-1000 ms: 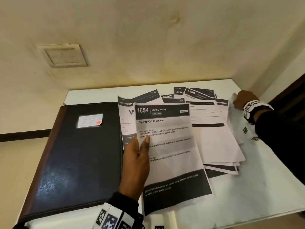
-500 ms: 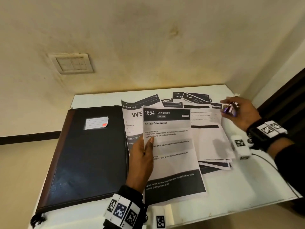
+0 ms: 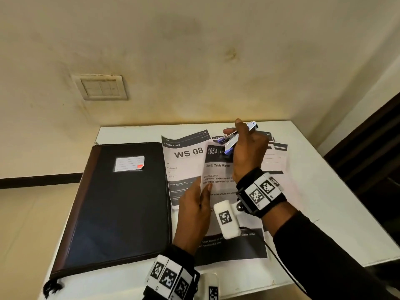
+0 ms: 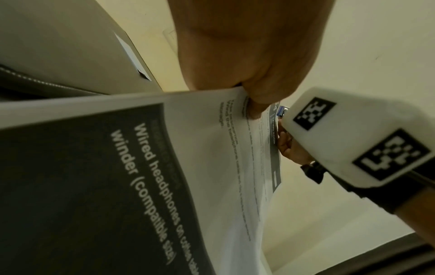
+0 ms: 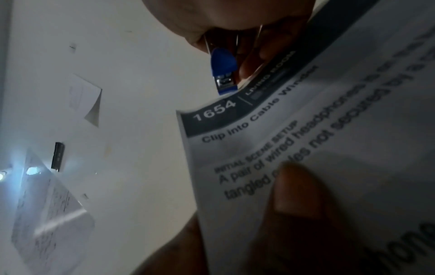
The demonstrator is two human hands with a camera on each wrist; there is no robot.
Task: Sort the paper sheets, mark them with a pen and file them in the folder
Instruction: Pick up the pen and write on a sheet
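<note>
My left hand [image 3: 200, 193] pinches the left edge of the printed sheet headed "1654" [image 3: 218, 182], thumb on top, holding it tilted above the table. The left wrist view shows that sheet [image 4: 212, 167] under my thumb. My right hand [image 3: 245, 148] grips a small blue and metal stapler [image 3: 234, 138] at the sheet's top edge. In the right wrist view the stapler's blue nose [image 5: 223, 74] sits just above the "1654" heading [image 5: 214, 109]. A shut dark folder [image 3: 121, 202] with a white label lies to the left. No pen shows.
A "WS 08" sheet [image 3: 184, 161] lies beside the folder. Several more printed sheets [image 3: 275, 161] are spread behind my right hand. The white table [image 3: 324, 213] ends at a wall with a switch plate [image 3: 101, 87]; a dark doorway stands at right.
My right hand left the table's far right corner with the stapler and swung left to the top of the 1654 sheet. My left hand kept hold of the sheet.
</note>
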